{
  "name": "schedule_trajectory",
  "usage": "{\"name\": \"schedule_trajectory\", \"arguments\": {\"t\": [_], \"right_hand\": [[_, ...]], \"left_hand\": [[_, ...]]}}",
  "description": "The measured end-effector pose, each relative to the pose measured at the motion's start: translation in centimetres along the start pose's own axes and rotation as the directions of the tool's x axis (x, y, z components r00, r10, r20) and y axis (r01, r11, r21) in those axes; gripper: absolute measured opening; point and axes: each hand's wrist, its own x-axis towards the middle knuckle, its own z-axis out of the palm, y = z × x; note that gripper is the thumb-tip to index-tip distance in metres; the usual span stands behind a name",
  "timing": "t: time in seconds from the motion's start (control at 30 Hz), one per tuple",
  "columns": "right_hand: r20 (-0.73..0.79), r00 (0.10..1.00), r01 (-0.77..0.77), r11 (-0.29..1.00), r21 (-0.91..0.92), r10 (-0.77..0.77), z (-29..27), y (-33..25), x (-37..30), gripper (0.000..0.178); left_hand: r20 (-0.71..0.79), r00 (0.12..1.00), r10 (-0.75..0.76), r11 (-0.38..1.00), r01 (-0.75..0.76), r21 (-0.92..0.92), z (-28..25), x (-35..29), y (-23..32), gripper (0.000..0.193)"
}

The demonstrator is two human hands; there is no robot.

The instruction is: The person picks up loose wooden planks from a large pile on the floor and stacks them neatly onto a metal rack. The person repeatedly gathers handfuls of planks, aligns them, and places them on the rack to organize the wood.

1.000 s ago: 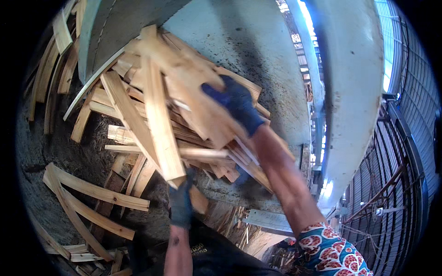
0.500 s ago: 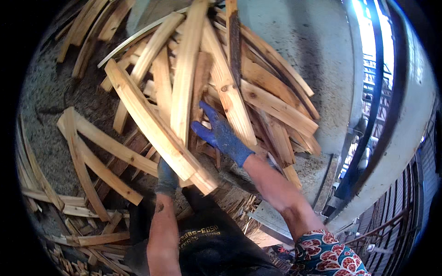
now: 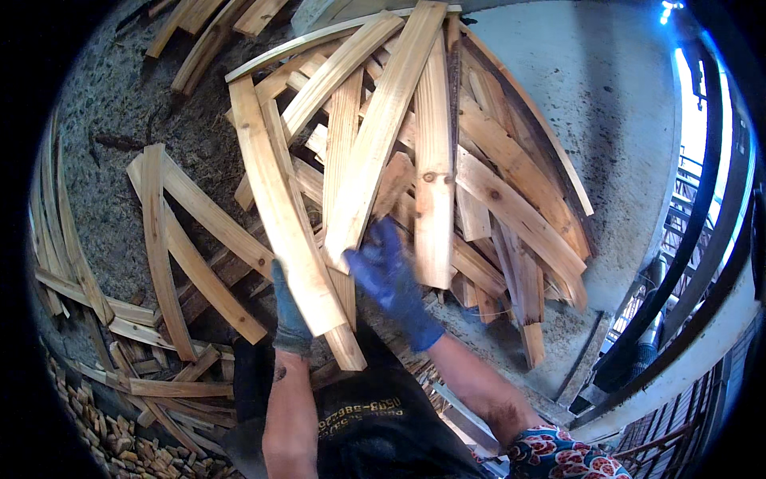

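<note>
Concrete floor point(image 3: 606, 120) lay under an armful of slats point(image 3: 399, 160); left hand point(image 3: 289, 315) gripped them beneath, right hand point(image 3: 387, 271) pressed open, steadying; a firmer hold seemed needed.

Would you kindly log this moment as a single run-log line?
left hand: gloved, grips long wooden slat | right hand: blue glove, on slat bundle | ground: loose slats
</note>
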Motion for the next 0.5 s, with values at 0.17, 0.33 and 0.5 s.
{"name": "schedule_trajectory", "arguments": {"t": [0.17, 0.33, 0.5], "right_hand": [[0.198, 0.896, -0.442, 0.833, 0.332, 0.397, 2.1, 0.7, -1.5, 0.069], [0.169, 0.886, -0.462, 0.851, 0.248, 0.432, -1.2, -2.4, -1.7, 0.057], [0.023, 0.934, -0.355, 0.925, 0.136, 0.356, 0.4, -7.4, -0.6, 0.035]], "left_hand": [[0.09, 0.995, 0.048, 0.956, -0.072, 0.286, 2.7, -2.3, 1.2, 0.06], [0.06, 0.986, 0.156, 0.919, -0.167, 0.357, 7.6, -9.2, 0.7, 0.051], [-0.011, 0.996, 0.09, 0.947, -0.082, 0.309, 8.6, -16.8, -0.8, 0.06]]}}
